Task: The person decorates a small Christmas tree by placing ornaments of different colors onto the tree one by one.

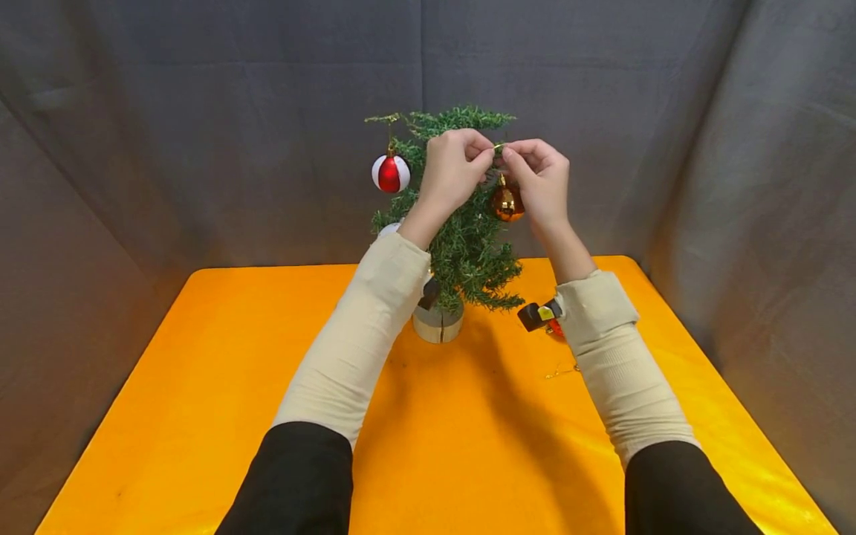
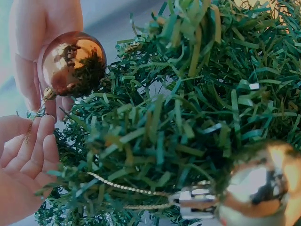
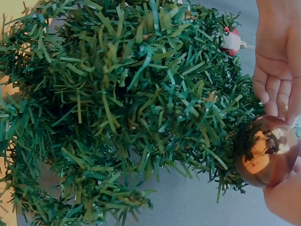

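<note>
A small artificial Christmas tree (image 1: 468, 238) stands on the table on a round wooden base (image 1: 438, 327). Near its upper right side, a shiny copper-gold bauble (image 1: 507, 202) hangs by a thin gold cord (image 2: 35, 122). My left hand (image 1: 455, 167) pinches this cord between thumb and fingertips. From the right, my right hand (image 1: 545, 182) also pinches at the cord, its fingertips almost meeting the left ones. In the right wrist view the bauble (image 3: 265, 150) lies against the hands beside the branches. Whether the cord's loop is around a twig cannot be told.
A red-and-white bauble (image 1: 391, 173) hangs from the upper left branch. Lower left, a shiny bauble (image 2: 256, 183) hangs on a beaded cord. On the orange table (image 1: 267, 334), a red bauble (image 1: 556, 329) lies partly hidden behind my right wrist camera. Grey curtains (image 1: 267, 111) surround the table.
</note>
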### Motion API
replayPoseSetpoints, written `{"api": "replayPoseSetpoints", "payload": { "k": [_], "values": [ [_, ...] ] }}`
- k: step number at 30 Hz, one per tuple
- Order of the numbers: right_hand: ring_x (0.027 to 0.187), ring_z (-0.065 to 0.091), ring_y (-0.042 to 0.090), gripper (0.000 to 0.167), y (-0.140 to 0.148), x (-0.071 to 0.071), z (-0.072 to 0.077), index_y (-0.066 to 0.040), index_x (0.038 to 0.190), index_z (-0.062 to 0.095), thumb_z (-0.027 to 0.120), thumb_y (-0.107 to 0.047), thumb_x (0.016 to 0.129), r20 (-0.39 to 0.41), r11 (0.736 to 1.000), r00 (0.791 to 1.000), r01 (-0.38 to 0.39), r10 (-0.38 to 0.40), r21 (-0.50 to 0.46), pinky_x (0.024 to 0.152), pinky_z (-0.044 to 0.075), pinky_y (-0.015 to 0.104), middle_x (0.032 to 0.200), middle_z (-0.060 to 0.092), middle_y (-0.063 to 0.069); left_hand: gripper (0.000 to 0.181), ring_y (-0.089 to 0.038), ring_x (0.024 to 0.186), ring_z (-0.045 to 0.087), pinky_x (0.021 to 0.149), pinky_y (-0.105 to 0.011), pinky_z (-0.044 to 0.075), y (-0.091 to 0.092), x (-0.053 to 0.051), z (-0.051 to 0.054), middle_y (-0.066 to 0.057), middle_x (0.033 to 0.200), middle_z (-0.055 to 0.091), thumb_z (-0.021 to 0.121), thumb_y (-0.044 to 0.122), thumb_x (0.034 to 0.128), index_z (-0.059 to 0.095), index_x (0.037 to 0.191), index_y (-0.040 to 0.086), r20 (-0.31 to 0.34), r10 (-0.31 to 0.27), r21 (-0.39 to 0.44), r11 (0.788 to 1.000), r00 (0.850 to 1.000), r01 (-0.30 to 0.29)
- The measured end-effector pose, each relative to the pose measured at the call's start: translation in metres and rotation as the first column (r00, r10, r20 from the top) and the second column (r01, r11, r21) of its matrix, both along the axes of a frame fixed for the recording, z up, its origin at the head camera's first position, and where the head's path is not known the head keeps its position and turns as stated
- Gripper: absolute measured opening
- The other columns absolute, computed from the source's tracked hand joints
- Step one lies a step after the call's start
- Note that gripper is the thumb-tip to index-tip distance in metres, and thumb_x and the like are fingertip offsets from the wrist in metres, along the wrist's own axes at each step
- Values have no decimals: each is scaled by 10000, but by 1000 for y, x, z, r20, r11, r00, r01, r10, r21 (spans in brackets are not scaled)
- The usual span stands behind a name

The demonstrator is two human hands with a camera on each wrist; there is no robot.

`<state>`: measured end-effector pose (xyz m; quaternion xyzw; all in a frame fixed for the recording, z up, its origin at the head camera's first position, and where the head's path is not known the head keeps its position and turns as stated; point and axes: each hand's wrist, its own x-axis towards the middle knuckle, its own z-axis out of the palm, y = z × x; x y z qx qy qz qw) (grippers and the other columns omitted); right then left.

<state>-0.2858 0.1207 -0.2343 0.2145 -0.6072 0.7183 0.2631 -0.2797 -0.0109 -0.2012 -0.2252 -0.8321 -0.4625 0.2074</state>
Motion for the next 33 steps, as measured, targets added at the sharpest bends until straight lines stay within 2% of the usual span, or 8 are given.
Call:
{"api": "replayPoseSetpoints", "payload": {
  "k": [8, 19, 25, 33],
  "values": [
    [601, 607, 155, 61, -2, -3, 4, 6, 807, 610, 568, 5, 852, 55, 998, 998, -22, 25, -64, 523, 450, 198, 689, 630, 76, 153, -106, 568, 583, 527, -187, 454, 2, -3, 3, -76, 786, 659, 563, 121, 877, 672, 913, 20, 22, 7, 20, 1000, 1000, -8],
    [518, 581, 158, 86, 0, -8, 10, 16, 781, 606, 559, 22, 853, 77, 991, 995, -52, 62, -121, 553, 496, 224, 623, 590, 75, 159, -102, 539, 562, 517, -190, 448, 5, -6, 7, -61, 753, 647, 536, 112, 879, 670, 912, 32, 34, 43, 4, 999, 999, -43],
    [544, 579, 145, 69, 1, -10, 14, 62, 813, 611, 575, 12, 845, 168, 997, 985, -39, 49, -60, 567, 495, 212, 636, 608, 60, 159, -107, 564, 565, 531, -191, 451, 4, -6, 8, -59, 766, 644, 535, 109, 874, 672, 903, 34, 40, 69, -12, 998, 997, -68],
    [577, 571, 121, 169, 3, -13, 15, -29, 708, 629, 555, 38, 845, 293, 998, 955, -53, 44, 24, 577, 477, 193, 615, 609, 25, 159, -114, 689, 564, 610, -195, 440, 2, -7, 5, -44, 810, 648, 544, 119, 866, 683, 882, 44, 24, 118, -58, 992, 993, -117]
  ]
}}
